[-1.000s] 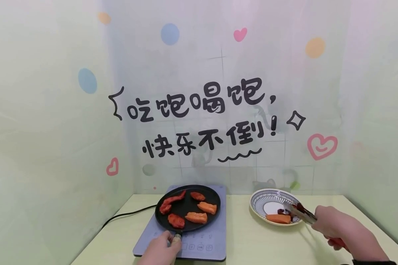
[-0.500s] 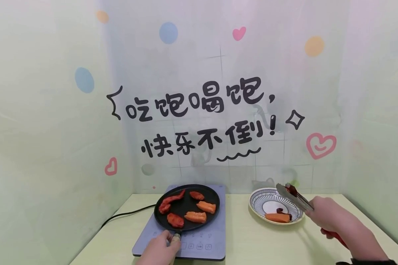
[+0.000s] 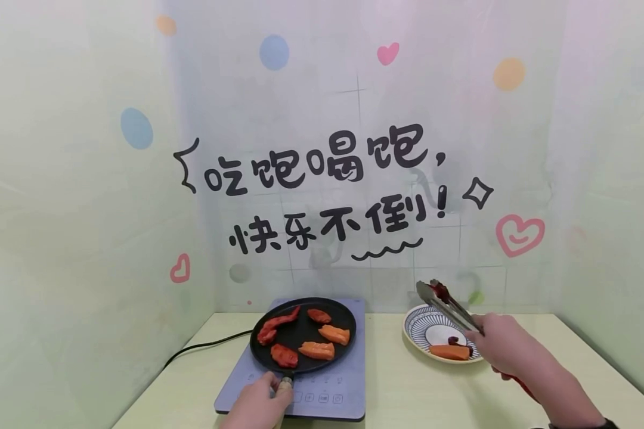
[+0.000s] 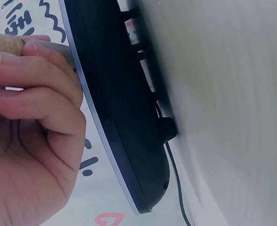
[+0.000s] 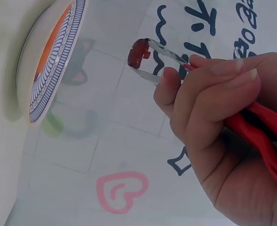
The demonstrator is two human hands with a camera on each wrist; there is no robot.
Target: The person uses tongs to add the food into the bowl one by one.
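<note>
My left hand (image 3: 260, 402) grips the wooden handle (image 4: 4, 46) of a black frying pan (image 3: 302, 331). Several reddish and orange pieces of food, one shaped like a chicken wing (image 3: 271, 328), lie spread in the pan. With my right hand (image 3: 507, 348) I hold red-handled metal tongs (image 5: 265, 141). Between their tips a small dark red, glossy piece of food (image 5: 137, 54) is pinched, raised over the far side of a patterned plate (image 3: 412, 333). On that plate lie an orange piece of food (image 3: 449, 353) and a dark curled piece (image 3: 453, 341), partly behind it.
The pan sits on a flat induction cooker (image 3: 354, 372) with touch buttons along its front. A black cable (image 3: 209, 344) runs off to the left. Pale yellow tabletop (image 3: 392, 387) lies between cooker and plate. Printed walls (image 3: 322, 286) enclose the back and sides.
The tongs have risen from the plate with the dark red piece and moved left above it. My left hand stays on the pan handle.
</note>
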